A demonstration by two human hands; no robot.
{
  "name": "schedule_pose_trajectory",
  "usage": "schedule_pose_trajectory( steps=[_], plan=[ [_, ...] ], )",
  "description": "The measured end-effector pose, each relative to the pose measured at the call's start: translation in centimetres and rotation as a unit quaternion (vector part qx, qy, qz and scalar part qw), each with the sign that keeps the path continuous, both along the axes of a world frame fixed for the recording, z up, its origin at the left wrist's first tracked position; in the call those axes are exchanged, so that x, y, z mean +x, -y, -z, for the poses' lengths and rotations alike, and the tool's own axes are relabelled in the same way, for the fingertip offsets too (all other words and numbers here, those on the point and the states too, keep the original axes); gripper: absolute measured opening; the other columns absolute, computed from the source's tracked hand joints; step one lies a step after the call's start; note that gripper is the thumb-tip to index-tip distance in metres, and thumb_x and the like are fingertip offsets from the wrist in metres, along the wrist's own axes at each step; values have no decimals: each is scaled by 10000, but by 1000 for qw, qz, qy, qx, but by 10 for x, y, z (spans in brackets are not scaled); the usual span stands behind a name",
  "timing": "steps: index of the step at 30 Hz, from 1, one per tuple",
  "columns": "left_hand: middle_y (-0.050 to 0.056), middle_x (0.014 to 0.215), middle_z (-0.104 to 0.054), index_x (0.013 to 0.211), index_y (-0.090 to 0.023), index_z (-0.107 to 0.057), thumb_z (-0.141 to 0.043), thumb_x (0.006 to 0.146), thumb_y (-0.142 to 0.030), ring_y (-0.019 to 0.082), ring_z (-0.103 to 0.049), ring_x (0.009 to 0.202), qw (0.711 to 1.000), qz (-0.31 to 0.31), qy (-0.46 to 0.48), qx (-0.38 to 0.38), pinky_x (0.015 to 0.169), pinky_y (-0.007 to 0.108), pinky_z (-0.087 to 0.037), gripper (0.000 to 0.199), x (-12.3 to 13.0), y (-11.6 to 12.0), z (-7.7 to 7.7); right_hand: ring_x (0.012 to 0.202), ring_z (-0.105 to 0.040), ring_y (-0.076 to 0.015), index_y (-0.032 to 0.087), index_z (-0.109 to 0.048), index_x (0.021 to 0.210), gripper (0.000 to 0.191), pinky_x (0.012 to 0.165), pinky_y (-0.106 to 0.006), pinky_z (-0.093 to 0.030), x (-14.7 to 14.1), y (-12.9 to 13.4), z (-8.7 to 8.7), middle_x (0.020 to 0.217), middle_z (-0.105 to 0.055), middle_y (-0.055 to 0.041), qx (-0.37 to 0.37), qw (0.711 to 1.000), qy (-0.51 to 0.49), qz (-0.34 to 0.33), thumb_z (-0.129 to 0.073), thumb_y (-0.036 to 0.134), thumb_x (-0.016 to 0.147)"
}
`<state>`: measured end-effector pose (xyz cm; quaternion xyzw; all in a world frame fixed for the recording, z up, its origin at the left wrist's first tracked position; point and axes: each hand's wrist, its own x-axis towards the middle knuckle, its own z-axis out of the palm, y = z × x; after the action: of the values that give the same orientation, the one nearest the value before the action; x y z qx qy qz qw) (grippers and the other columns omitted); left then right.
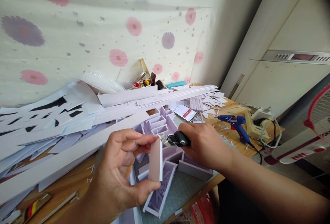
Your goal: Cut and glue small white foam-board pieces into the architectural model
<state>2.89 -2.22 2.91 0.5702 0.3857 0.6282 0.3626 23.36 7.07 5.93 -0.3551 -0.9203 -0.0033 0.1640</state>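
A small white board strip (155,160) stands upright between the thumb and fingertips of my left hand (118,165). My right hand (203,145) is closed around a black-handled tool (180,139); its shiny metal end is at the strip's top edge, and its exact kind is unclear. Whether the metal touches the strip I cannot tell. Below them, a white open box (172,169) with thin offcuts inside rests on a green cutting mat (189,186). More white partitioned boxes (158,122) stand just behind my hands.
A blue glue gun (235,126) stands at right near a power strip (254,127) with cables. A phone (184,111) lies behind the boxes, by piled white pieces (206,100). Long white strips (62,151) and cut sheets (51,114) cover the left. A yellow-red-black striped item (33,208) lies front left.
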Motion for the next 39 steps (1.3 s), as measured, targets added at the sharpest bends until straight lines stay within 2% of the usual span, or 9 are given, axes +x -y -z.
schedule_pose_trajectory(
  steps=[5, 10, 15, 20, 24, 27, 30, 35, 39],
  plan=[
    [-12, 1106, -736, 1115, -353, -506, -866, 617, -145, 185, -681, 1018, 1000, -9, 7, -13, 903, 286, -551, 648, -1, 0, 1, 554, -516, -141, 207, -507, 738, 101, 534, -275, -245, -2, 6, -1, 661, -624, -10, -12, 998, -5, -54, -519, 122, 684],
    [0, 1109, -729, 1114, -348, -499, -876, 618, -173, 188, -680, 1027, 1000, -3, 13, -17, 914, 285, -552, 647, -1, 1, 3, 551, -505, -143, 208, -495, 733, 132, 535, -281, -239, -3, 6, 0, 656, -618, -11, -14, 998, -10, -53, -501, 111, 644],
    [-19, 1137, -724, 1125, -364, -505, -872, 629, -166, 163, -672, 1048, 1000, 10, 3, -17, 933, 240, -535, 648, -2, 2, 4, 556, -509, -149, 198, -520, 752, 142, 538, -283, -238, -2, 3, 1, 664, -629, -25, -4, 999, -15, -37, -482, 112, 646],
    [-28, 1131, -724, 1129, -369, -527, -870, 622, -150, 175, -676, 1050, 999, 24, 28, 0, 944, 240, -529, 651, -2, 0, 6, 583, -545, -160, 185, -561, 778, 121, 548, -274, -256, -3, 0, 0, 683, -650, -40, -15, 1000, 0, -13, -513, 115, 692],
    [-10, 1130, -730, 1139, -368, -509, -885, 611, -181, 196, -679, 1043, 999, 39, 27, -10, 927, 264, -540, 675, -2, 0, 6, 613, -575, -166, 184, -578, 786, 61, 563, -258, -295, 0, -12, 0, 696, -666, -44, -44, 997, -7, 56, -538, 139, 776],
    [5, 1154, -712, 1159, -362, -491, -868, 644, -198, 192, -664, 1067, 999, 35, 4, -18, 951, 268, -529, 659, -6, -2, 7, 670, -592, -178, 187, -596, 850, 102, 596, -256, -334, 16, -29, -1, 760, -686, -54, -52, 990, 5, 129, -509, 228, 884],
    [-5, 1179, -676, 1161, -368, -494, -832, 702, -218, 168, -634, 1106, 998, 12, -47, -35, 989, 254, -504, 589, -12, -6, 8, 705, -607, -205, 180, -624, 899, 163, 607, -270, -346, 46, -49, 0, 804, -701, -76, -62, 986, 51, 148, -502, 289, 910],
    [2, 1190, -626, 1154, -358, -508, -782, 766, -305, 188, -577, 1191, 987, -32, -149, -47, 1052, 307, -471, 478, -18, -13, 12, 729, -655, -233, 180, -688, 813, 89, 608, -280, -377, 93, -71, 14, 818, -737, -87, -137, 973, 163, 91, -618, 234, 808],
    [28, 1231, -610, 1203, -352, -484, -778, 767, -340, 240, -581, 1192, 964, -84, -249, -42, 1017, 396, -492, 527, -19, -14, 17, 787, -684, -262, 179, -719, 799, 82, 664, -305, -437, 102, -76, 33, 829, -743, -90, -170, 961, 214, 43, -673, 174, 731]
  ],
)
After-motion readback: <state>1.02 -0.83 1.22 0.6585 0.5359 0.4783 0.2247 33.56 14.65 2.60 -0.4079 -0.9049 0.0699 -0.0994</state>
